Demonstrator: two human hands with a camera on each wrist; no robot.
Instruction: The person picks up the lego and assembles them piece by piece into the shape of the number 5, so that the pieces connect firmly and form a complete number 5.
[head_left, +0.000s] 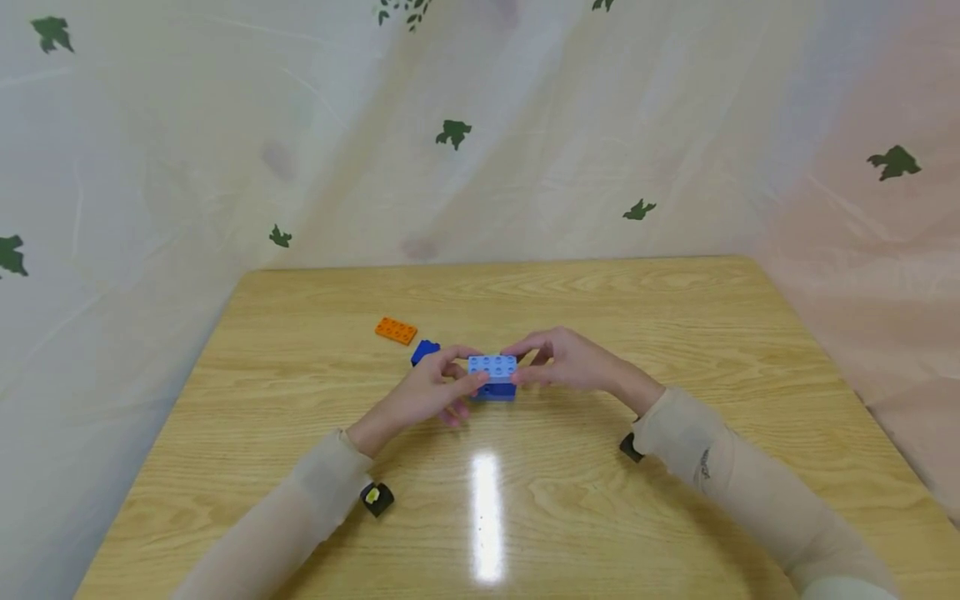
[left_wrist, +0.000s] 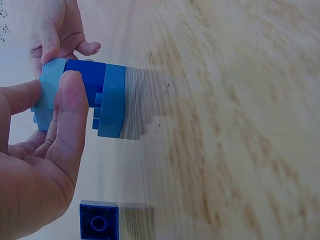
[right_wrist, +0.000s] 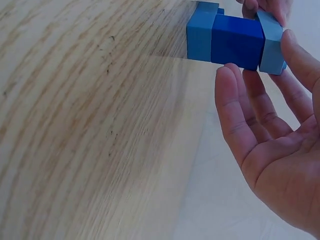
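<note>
A stack of toy building bricks stands on the wooden table (head_left: 585,517). A light blue brick (head_left: 492,363) lies on top, a dark blue brick (right_wrist: 237,42) is in the middle, and another light blue brick (left_wrist: 111,102) forms the base. My left hand (head_left: 429,388) pinches the left end of the top brick between thumb and fingers. At the opposite end, my right hand (head_left: 576,362) pinches the same brick. In the left wrist view, studs of the base show where the dark blue brick does not cover it.
A loose dark blue brick (head_left: 426,351) lies just behind my left hand; the left wrist view shows its hollow underside. Farther back and left is a flat orange studded plate (head_left: 396,331). A patterned cloth (head_left: 525,167) hangs behind the table's far edge.
</note>
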